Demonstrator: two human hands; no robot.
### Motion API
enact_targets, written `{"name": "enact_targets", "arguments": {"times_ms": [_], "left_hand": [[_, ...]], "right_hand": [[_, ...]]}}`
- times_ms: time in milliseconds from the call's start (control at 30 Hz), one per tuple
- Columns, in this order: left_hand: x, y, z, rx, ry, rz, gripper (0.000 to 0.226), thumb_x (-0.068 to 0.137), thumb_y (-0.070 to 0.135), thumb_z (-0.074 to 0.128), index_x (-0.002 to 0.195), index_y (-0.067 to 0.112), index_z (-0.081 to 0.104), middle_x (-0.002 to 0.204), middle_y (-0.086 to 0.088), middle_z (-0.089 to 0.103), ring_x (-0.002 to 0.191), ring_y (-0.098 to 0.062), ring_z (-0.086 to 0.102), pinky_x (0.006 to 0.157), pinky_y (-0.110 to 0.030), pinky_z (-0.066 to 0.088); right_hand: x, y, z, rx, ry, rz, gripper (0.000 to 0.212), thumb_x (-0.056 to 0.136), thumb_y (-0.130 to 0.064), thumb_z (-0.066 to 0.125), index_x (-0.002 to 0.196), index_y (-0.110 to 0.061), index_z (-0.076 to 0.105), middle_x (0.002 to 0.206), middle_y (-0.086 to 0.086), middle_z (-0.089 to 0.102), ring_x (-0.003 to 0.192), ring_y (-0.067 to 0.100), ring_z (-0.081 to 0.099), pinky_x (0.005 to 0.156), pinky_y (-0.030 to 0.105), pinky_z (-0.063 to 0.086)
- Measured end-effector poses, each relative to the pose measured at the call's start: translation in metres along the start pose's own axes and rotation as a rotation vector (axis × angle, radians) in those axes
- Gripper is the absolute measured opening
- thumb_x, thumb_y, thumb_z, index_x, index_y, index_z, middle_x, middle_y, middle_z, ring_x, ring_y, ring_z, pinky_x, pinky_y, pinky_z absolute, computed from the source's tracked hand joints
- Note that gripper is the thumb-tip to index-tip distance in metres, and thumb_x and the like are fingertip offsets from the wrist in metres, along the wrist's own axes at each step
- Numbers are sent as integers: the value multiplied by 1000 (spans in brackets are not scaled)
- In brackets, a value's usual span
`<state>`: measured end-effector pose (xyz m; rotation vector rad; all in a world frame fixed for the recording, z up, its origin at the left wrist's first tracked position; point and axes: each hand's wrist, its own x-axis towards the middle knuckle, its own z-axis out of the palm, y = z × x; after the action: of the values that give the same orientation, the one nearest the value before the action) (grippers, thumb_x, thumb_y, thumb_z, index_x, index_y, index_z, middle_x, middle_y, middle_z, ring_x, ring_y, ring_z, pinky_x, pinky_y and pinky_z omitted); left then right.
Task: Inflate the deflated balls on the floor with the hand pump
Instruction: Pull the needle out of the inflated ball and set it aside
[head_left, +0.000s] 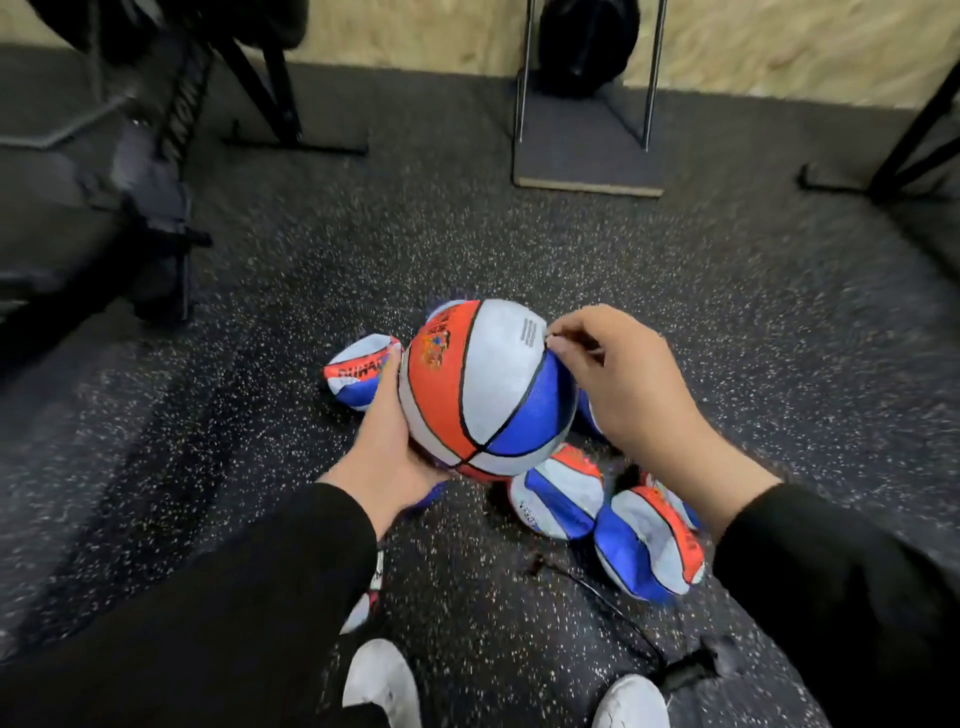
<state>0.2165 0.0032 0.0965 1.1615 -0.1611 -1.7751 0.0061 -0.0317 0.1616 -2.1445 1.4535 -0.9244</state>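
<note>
A round, inflated red, white and blue ball (488, 387) is held above the floor. My left hand (387, 447) cups it from below and the left, fingers curled round its side. My right hand (618, 379) is at the ball's upper right edge, its fingertips pinching something thin and small there, possibly the pump's needle. Flat, folded balls of the same colours lie on the floor: one at the left (361, 371), two at the lower right (561, 493) (649, 540). A black hose (597, 597) runs across the floor to a black pump part (691, 667) near my right shoe.
Speckled black rubber floor (467, 249) all around. Black equipment frames (270, 93) stand at the back left and far right (893, 171). A platform with chrome posts (587, 150) sits at the back centre. My white shoes (382, 680) are at the bottom edge.
</note>
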Motion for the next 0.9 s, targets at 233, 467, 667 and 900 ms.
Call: {"name": "enact_targets", "arguments": {"times_ms": [233, 467, 667, 900], "left_hand": [[-59, 38, 3, 147, -96, 119, 83, 79, 85, 47, 134, 28, 70, 131, -9, 72, 123, -35, 67, 112, -59, 44], [-78, 52, 12, 164, -106, 345, 76, 74, 72, 56, 131, 23, 71, 123, -8, 76, 117, -27, 71, 97, -47, 54], [-77, 62, 9, 221, -122, 373, 73, 78, 73, 54, 131, 27, 71, 123, -6, 76, 114, -25, 73, 89, -45, 57], [-69, 51, 13, 190, -76, 247, 70, 89, 79, 44, 120, 27, 79, 123, -7, 76, 114, -30, 72, 111, -57, 47]], "right_hand": [[-30, -33, -14, -72, 47, 28, 14, 102, -32, 52, 89, -26, 52, 79, -10, 60, 76, 13, 51, 67, 35, 37], [-31, -46, -29, 81, 27, 29, 9, 99, -32, 59, 91, -32, 54, 83, -20, 64, 77, 3, 58, 68, 15, 42], [-20, -42, -31, -17, -42, -31, 7, 98, -34, 56, 93, -31, 56, 81, -13, 64, 77, 10, 58, 70, 24, 46], [-11, -42, -31, -41, -38, -68, 31, 98, -47, 47, 76, -25, 46, 70, -6, 54, 65, 14, 48, 63, 29, 40]]}}
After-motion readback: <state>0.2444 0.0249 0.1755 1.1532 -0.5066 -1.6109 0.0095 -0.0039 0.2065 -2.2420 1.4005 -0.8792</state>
